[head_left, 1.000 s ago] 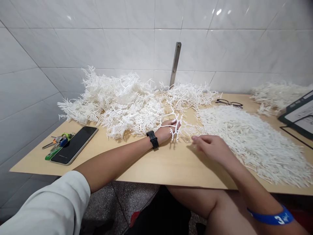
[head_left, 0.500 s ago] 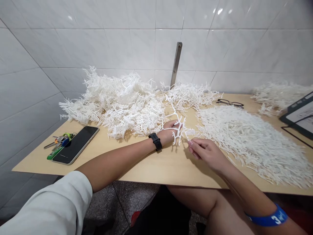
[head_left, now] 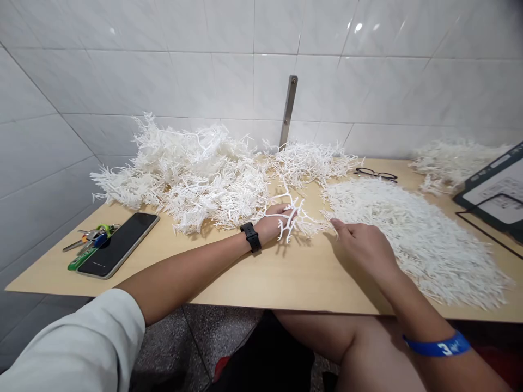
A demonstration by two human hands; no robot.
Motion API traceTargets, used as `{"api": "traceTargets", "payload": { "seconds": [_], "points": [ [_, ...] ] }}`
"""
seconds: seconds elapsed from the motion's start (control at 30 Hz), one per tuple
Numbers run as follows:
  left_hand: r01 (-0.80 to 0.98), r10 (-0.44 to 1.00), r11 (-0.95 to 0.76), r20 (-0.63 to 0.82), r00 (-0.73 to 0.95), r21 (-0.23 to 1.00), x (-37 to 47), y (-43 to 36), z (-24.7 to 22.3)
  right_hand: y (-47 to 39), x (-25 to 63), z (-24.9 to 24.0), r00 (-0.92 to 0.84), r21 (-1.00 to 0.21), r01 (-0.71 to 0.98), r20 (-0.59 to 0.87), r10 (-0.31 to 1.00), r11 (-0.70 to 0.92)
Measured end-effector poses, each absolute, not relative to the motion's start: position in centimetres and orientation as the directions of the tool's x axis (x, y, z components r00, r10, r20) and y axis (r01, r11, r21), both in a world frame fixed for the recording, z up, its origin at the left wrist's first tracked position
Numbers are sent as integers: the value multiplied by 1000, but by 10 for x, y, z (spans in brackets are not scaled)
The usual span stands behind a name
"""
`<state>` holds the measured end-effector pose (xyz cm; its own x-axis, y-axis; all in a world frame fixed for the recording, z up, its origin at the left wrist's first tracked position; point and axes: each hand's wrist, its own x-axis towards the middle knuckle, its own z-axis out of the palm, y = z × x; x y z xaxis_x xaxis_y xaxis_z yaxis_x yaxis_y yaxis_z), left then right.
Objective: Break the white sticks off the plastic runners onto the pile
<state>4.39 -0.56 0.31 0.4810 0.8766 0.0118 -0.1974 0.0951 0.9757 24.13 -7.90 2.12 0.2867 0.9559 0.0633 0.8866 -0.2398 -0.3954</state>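
Note:
A white branching plastic piece (head_left: 289,209), like a bare twig with many small forks, rises above the tabletop. My left hand (head_left: 274,226) is closed around it, its fingers partly hidden behind the branches. To the right, my right hand (head_left: 365,245) has thumb and forefinger pinched together beside thin white tips; what sits between them is too small to make out. Just beyond that hand spreads a wide, flat heap of short white plastic sprigs (head_left: 408,234). Behind my left hand stands a tall, tangled pile of white branched pieces (head_left: 204,174).
A smaller white pile (head_left: 310,160) lies by a metal bracket (head_left: 288,111) at the tiled wall. Glasses (head_left: 376,174) rest behind the flat heap. A phone (head_left: 118,245) and keys (head_left: 92,238) lie left. A dark-framed device (head_left: 496,193) stands right, near another white heap (head_left: 457,160).
My right hand has moved right and slightly up, away from the branch and toward the flat heap. The left hand still holds the branch. The view has shifted a little.

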Motion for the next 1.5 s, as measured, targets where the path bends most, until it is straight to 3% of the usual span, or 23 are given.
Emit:
{"api": "traceTargets", "payload": {
  "seconds": [0.17,0.27,0.43,0.57,0.73,0.9,1.0,1.17,1.37,1.5],
  "points": [
    [-181,858,49,51,511,982,42,-5,3,-81,233,16,164,-826,551,-32,986,-119],
    [-162,827,-40,123,548,986,42,-7,-1,-83,217,16,-30,-928,309,-226,974,-206],
    [-149,784,-102,172,597,984,42,-10,0,-85,194,18,-242,-963,140,-260,935,-231],
    [-38,718,-108,104,688,993,39,-8,8,-83,189,18,-260,-972,171,-200,945,-158],
    [64,619,-267,120,776,961,35,-4,8,-83,189,17,-238,-980,164,-155,959,-118],
    [10,654,-25,9,757,1000,39,-7,-7,-85,189,8,-289,-952,-6,-292,912,-307],
    [1,650,-15,9,760,1000,39,-10,-12,-84,190,6,-299,-919,5,-378,876,-395],
    [-42,595,14,26,803,999,39,-13,-9,-85,192,9,-402,-917,-12,-361,841,-399],
    [128,802,-181,70,594,975,40,-11,-12,-86,187,3,-439,-932,-101,-273,856,-349],
    [242,853,-244,89,515,939,41,-12,-12,-86,185,2,-413,-942,-70,-272,869,-328]
  ]
}}
